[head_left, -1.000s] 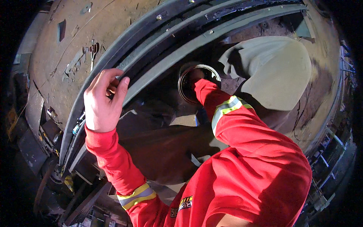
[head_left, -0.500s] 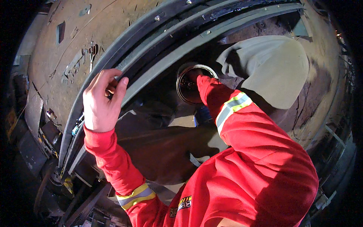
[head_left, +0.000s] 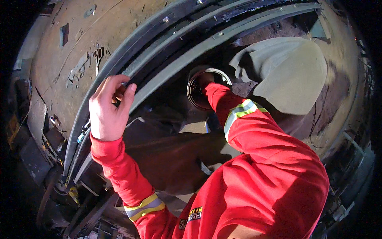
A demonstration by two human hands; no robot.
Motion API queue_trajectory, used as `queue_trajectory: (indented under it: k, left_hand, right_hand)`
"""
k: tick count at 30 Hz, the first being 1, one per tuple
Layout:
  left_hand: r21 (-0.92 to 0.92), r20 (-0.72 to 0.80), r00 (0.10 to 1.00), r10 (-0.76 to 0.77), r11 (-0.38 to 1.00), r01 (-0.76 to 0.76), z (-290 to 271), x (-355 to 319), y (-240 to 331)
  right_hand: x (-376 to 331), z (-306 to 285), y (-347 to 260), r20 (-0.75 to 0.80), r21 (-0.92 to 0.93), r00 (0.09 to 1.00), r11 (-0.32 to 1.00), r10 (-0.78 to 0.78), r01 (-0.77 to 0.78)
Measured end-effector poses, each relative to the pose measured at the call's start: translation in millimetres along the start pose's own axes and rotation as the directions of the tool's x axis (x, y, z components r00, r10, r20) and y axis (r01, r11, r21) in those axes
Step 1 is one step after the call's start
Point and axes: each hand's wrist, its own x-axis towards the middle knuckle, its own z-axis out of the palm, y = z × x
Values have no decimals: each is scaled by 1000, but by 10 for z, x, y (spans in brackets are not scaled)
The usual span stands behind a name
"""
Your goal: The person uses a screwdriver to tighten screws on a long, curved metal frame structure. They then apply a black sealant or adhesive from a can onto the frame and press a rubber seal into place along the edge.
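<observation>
My left hand (head_left: 109, 107) lies over the long dark curved strips (head_left: 159, 59), fingers curled round them and the thumb bent close to the index finger. My right hand (head_left: 206, 77) reaches down into a round open metal can (head_left: 192, 95) with a shiny rim; its fingers are hidden in the shadow inside. The can's contents are too dark to make out. Beyond my left hand, scissors (head_left: 98, 57) with dark handles lie on the worn brown surface (head_left: 131, 24).
Bolt heads (head_left: 166, 19) stand up along the curved strips. Pale draped cloth (head_left: 294, 75) lies right of the can. Dark scraps (head_left: 81, 67) are scattered near the scissors. Cluttered metal parts (head_left: 51, 139) crowd the left side.
My right forearm has shifted slightly left, its hand still inside the can. My left hand keeps its place on the strips. The whole view has moved slightly.
</observation>
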Motion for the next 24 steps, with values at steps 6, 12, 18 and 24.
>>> queue_trajectory:
  k: [6,12,18,24]
  left_hand:
    - [-13,3,1000,9,1000,-9,16,34,18]
    - [19,7,1000,15,1000,-15,15,20,-32]
    - [-17,-14,998,59,998,-59,40,42,-38]
    - [-17,8,998,63,998,-63,58,16,-98]
  right_hand:
    - [-45,-61,-49,32,18,999,999,42,-43]
    - [-6,-140,-151,58,25,997,998,60,-61]
    - [-58,-184,-149,82,24,991,994,101,-104]
    - [-223,-336,-265,148,15,982,993,113,-117]
